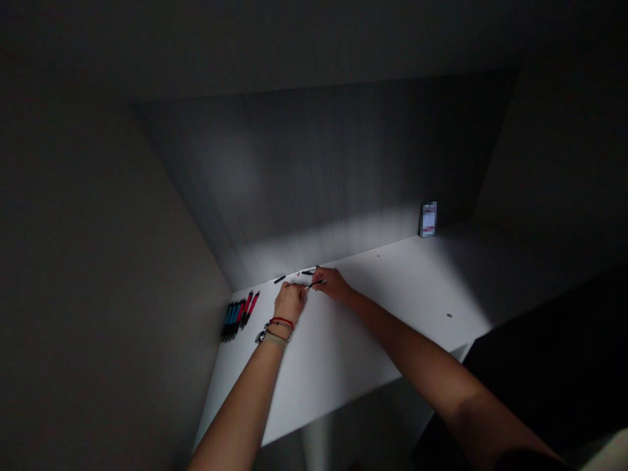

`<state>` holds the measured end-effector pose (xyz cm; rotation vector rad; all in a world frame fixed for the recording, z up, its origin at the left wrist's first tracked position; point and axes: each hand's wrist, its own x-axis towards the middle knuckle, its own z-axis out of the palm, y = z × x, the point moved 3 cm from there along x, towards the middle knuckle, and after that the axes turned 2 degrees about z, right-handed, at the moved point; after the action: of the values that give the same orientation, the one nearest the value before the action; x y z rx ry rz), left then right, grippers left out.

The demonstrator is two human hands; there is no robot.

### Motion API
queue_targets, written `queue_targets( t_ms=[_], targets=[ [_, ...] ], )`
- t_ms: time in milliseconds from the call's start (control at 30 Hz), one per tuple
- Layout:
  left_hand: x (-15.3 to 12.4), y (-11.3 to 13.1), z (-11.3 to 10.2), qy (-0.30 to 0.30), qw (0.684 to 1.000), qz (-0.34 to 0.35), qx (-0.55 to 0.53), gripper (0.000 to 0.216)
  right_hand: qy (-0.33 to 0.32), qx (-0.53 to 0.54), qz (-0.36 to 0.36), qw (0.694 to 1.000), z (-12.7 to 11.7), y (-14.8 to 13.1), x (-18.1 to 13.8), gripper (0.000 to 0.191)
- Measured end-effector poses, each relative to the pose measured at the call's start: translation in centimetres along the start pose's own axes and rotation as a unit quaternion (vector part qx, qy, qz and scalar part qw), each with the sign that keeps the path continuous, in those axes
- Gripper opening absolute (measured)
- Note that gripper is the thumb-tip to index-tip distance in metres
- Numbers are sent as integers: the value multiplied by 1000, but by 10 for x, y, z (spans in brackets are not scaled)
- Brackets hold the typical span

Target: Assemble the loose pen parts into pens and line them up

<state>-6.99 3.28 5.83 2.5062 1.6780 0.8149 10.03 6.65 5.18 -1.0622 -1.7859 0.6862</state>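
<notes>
Both hands reach to the far side of a white desk (373,307). My left hand (290,301), with red and beige bracelets on its wrist, is closed in a pinch on one end of a thin pen (315,283). My right hand (332,282) is closed on the pen's other end. Two small dark pen parts (280,279) (307,272) lie on the desk just behind the hands. A row of several blue and red pens (239,316) lies side by side to the left of my left hand.
A small box (428,218) stands against the back wall at the far right of the desk. Grey walls close in the desk at the left and back. A dark block (549,353) sits at the right. The desk's near edge runs below my forearms.
</notes>
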Motion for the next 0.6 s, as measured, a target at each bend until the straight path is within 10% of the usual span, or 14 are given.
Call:
queue_targets(
  t_ms=[600],
  targets=[
    [0, 10, 4, 13, 996, 55, -74, 18, -5, 39, -12, 999, 14, 11, -1, 19]
  ],
)
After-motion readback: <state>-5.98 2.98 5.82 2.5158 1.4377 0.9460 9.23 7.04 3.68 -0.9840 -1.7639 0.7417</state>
